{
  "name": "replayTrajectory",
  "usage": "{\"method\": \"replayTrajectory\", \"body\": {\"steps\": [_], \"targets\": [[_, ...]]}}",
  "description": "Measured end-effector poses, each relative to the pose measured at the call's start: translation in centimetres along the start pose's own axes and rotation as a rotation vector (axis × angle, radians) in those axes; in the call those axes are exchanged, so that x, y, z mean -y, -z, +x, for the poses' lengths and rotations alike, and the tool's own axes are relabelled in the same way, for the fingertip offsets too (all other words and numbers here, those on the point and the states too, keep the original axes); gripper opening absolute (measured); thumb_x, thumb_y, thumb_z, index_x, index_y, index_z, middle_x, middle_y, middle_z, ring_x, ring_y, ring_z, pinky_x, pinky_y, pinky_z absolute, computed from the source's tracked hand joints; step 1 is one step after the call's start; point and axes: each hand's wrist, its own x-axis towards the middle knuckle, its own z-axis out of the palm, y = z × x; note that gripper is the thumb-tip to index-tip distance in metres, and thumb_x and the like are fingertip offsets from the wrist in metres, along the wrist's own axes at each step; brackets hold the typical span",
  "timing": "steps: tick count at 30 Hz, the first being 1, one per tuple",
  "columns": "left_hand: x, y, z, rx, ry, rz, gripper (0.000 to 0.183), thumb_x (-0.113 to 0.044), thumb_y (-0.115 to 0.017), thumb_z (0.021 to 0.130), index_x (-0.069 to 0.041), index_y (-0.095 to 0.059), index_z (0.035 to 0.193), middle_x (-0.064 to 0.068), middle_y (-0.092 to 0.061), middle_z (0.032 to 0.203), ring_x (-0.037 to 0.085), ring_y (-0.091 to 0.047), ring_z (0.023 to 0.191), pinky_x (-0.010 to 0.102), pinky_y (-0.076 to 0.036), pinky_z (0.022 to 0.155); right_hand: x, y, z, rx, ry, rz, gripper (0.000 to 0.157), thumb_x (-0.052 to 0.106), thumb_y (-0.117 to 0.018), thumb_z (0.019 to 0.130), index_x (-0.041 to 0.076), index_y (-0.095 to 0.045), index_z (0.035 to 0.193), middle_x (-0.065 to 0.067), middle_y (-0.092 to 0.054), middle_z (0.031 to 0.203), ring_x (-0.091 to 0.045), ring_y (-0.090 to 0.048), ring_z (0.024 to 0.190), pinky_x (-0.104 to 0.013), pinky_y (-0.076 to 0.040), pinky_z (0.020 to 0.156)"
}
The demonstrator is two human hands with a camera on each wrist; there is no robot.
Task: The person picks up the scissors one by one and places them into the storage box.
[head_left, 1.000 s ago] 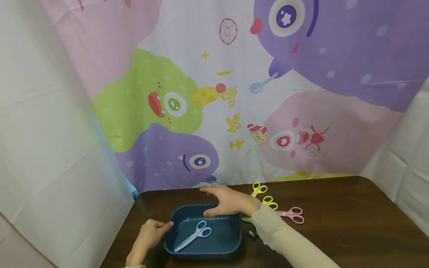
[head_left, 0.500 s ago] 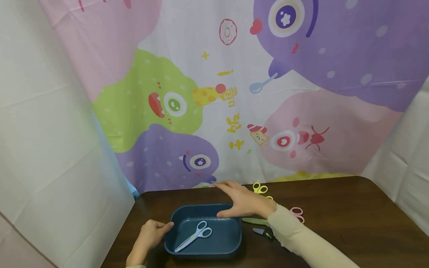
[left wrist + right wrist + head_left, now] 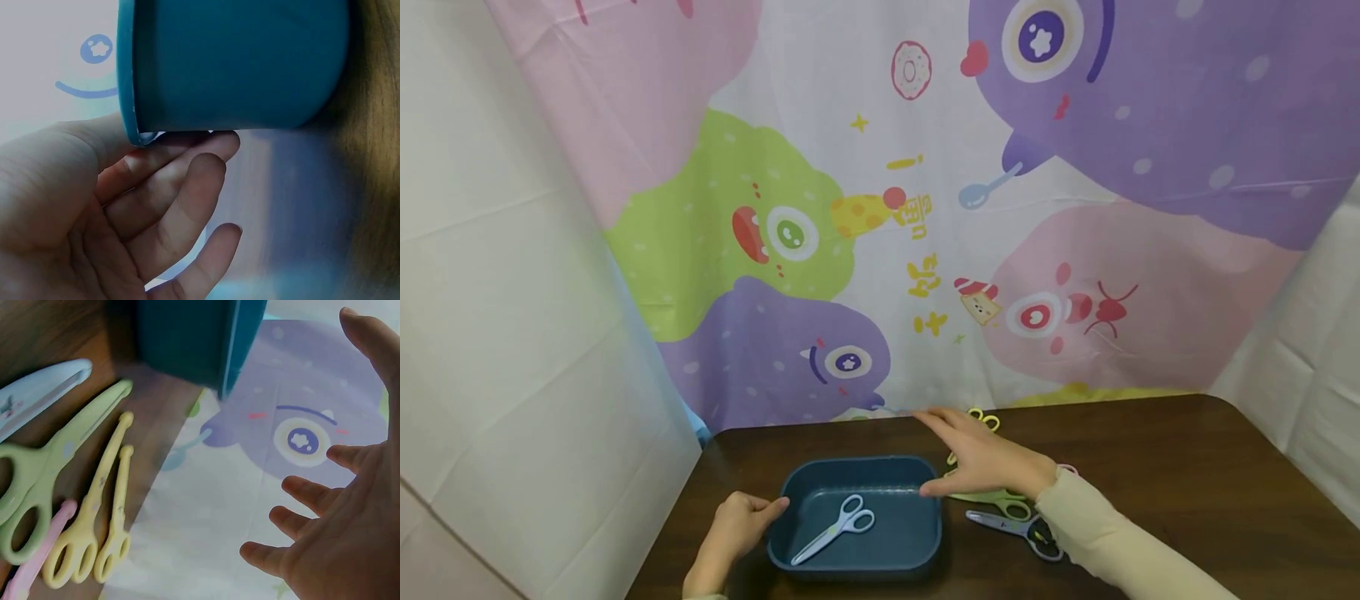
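My left hand holds the left rim of a dark blue rectangular bin, its thumb over the edge and fingers outside. Inside the bin lie light blue scissors. With fingers spread, my right hand hovers by the bin's right edge and holds nothing. Under and beside it on the table are green scissors, bluish-grey scissors with some black at the handle, two yellow pairs of scissors and pink scissors. The right hand and sleeve partly cover these in the head view.
A dark wooden table carries everything and extends to the right. Behind it hangs a cloth with cartoon monsters. White cloth panels stand at both sides.
My right hand has moved right, from over the bin to its right edge, uncovering the green and bluish-grey scissors. My left hand, the bin and the light blue scissors stay in place.
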Motion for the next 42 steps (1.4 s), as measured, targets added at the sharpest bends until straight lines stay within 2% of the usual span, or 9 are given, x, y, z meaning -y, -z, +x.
{"method": "replayTrajectory", "body": {"steps": [5,12,19,27,33,42], "targets": [[-0.2,0.0,-0.1,0.002,0.006,0.006,0.038,-0.033,-0.072,0.095,-0.008,-0.079,0.067,-0.005,-0.053,0.054,0.013,-0.051,0.061,0.031,-0.040,0.057,-1.1,0.2,-1.2,-0.030,-0.032,-0.016,0.106,0.070,-0.075,0.080,0.022,-0.029,0.163,-0.013,-0.039,0.158,-0.037,-0.040,0.143,-0.065,-0.036,0.111],[-0.1,0.0,0.0,0.009,0.006,0.000,0.049,-0.035,-0.072,0.095,-0.004,-0.068,0.057,-0.007,-0.038,0.049,0.013,-0.044,0.055,0.029,-0.033,0.053,-2.5,0.6,-2.7,-0.023,-0.091,-0.011,0.105,0.066,-0.076,0.081,0.018,-0.030,0.162,-0.016,-0.038,0.158,-0.042,-0.037,0.145,-0.069,-0.033,0.111],[-0.3,-0.1,-0.1,-0.007,-0.003,0.028,0.044,-0.036,-0.073,0.094,-0.007,-0.073,0.061,-0.007,-0.047,0.052,0.014,-0.047,0.059,0.030,-0.037,0.056,-4.0,1.0,-4.3,-0.043,-0.124,-0.013,0.104,0.067,-0.075,0.081,0.017,-0.032,0.161,-0.019,-0.037,0.159,-0.046,-0.037,0.144,-0.072,-0.032,0.108],[-0.1,-0.2,-0.1,-0.042,0.014,-0.017,0.033,-0.033,-0.076,0.092,-0.007,-0.071,0.073,-0.002,-0.058,0.065,0.015,-0.051,0.063,0.032,-0.041,0.059,-5.1,1.5,-5.5,-0.052,-0.163,0.005,0.104,0.067,-0.075,0.082,0.016,-0.032,0.161,-0.021,-0.035,0.160,-0.049,-0.033,0.146,-0.074,-0.033,0.106],[0.2,-0.3,0.0,-0.061,-0.008,-0.022,0.035,-0.034,-0.076,0.092,-0.009,-0.066,0.070,-0.003,-0.055,0.061,0.015,-0.051,0.061,0.032,-0.040,0.057,-5.7,1.8,-5.7,-0.106,-0.171,0.025,0.098,0.064,-0.077,0.082,0.016,-0.037,0.157,-0.021,-0.039,0.157,-0.049,-0.035,0.144,-0.072,-0.038,0.105],[0.4,-0.6,-0.1,-0.027,0.007,-0.072,0.043,-0.036,-0.074,0.094,-0.007,-0.061,0.065,-0.003,-0.048,0.056,0.014,-0.053,0.055,0.030,-0.044,0.054,-6.5,1.7,-7.0,-0.129,-0.199,0.029,0.096,0.061,-0.078,0.082,0.010,-0.040,0.155,-0.021,-0.042,0.154,-0.050,-0.039,0.141,-0.071,-0.039,0.103]]}}
